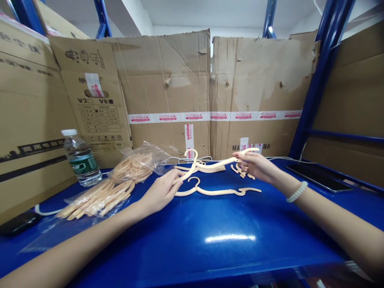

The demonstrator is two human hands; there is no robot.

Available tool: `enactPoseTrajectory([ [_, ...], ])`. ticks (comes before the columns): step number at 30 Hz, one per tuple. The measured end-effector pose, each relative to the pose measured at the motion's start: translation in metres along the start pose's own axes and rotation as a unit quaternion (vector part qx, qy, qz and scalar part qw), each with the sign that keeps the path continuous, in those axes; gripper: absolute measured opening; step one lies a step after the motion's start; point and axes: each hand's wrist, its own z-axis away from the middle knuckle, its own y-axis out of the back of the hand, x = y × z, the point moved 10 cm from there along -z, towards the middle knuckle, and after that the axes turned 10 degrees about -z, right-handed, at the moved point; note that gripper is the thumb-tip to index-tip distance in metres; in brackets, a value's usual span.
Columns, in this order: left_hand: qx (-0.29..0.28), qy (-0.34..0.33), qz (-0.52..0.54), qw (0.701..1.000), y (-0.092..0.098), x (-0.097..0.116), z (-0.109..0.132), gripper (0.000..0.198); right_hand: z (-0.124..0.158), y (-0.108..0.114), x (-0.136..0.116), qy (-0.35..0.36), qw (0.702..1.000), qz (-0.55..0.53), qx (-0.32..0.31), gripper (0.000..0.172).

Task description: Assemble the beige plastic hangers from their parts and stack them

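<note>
Crosswise, left hand (162, 192) and right hand (255, 165) hold hanger (223, 161), hook seemingly up.

Both forearms are bare as far as the view reaches. A white beaded bracelet (297, 192) circles the right wrist, just behind the right hand (255, 165). Across from the bracelet, the left hand (162, 191) is bare.

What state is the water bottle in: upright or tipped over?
Upright: the water bottle stands on its base on the blue shelf, white cap on top, beside the bag of hangers.
</note>
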Motion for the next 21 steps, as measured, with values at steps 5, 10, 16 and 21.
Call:
enactPoseTrajectory([
  [5,-0.049,-0.027,-0.060,0.997,0.013,0.006,-0.005,0.016,-0.001,0.017,-0.020,-0.029,0.995,0.084,-0.048,0.029],
  [10,-0.110,-0.075,-0.102,0.986,0.012,0.011,-0.003,0.018,0.015,0.006,-0.010,-0.105,0.916,0.330,-0.204,0.034],
  [16,-0.208,-0.105,-0.103,0.967,-0.013,0.012,0.011,0.016,0.033,-0.014,0.023,-0.147,0.785,0.507,-0.324,0.039],
  [21,-0.222,-0.075,-0.098,0.967,-0.025,0.002,0.012,0.008,0.028,-0.003,0.035,-0.172,0.751,0.570,-0.284,0.043],
])
